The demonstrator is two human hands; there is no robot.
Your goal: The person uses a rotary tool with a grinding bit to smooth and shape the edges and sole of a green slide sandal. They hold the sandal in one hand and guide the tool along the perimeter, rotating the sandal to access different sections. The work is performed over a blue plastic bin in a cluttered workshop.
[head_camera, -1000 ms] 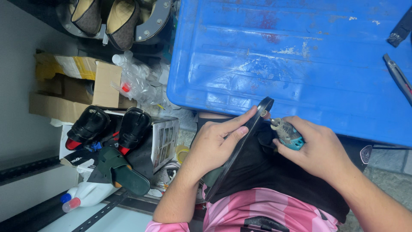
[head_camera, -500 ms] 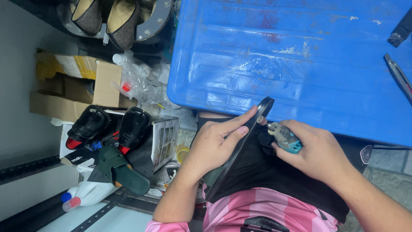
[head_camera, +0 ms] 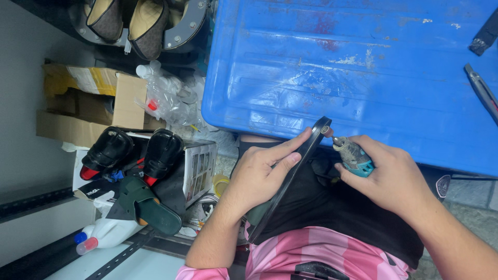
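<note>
Left hand point(head_camera: 259, 173) grips a thin black flat part point(head_camera: 290, 176), seen edge-on, long and slightly curved, rounded at the far end. Fingers lie along its left face, thumb side hidden behind it. The part runs diagonally from the lap up to the near edge of the blue plastic lid point(head_camera: 353, 67), top end just overlapping that edge.

Right hand point(head_camera: 386, 179) is closed around a small rotary tool point(head_camera: 353, 154), teal body with a grey nose. The bit tip sits right at the rounded top end of the black part, touching or just off it; can't tell which.

Both hands sit over the lap: black apron or cloth point(head_camera: 337, 212), pink striped shirt point(head_camera: 332, 254) below.

The blue lid is scuffed, with white and red marks. On its far right: a grey-handled tool point(head_camera: 481, 91) and a dark one point(head_camera: 486, 33), well apart from the hands.

Left, on the floor: cardboard box point(head_camera: 93, 103), two black shoes with red soles point(head_camera: 135, 153), a green sandal point(head_camera: 148, 205), a white bottle point(head_camera: 106, 233), clear plastic bags point(head_camera: 168, 96). Brown shoes point(head_camera: 127, 23) on a rack at far left.
</note>
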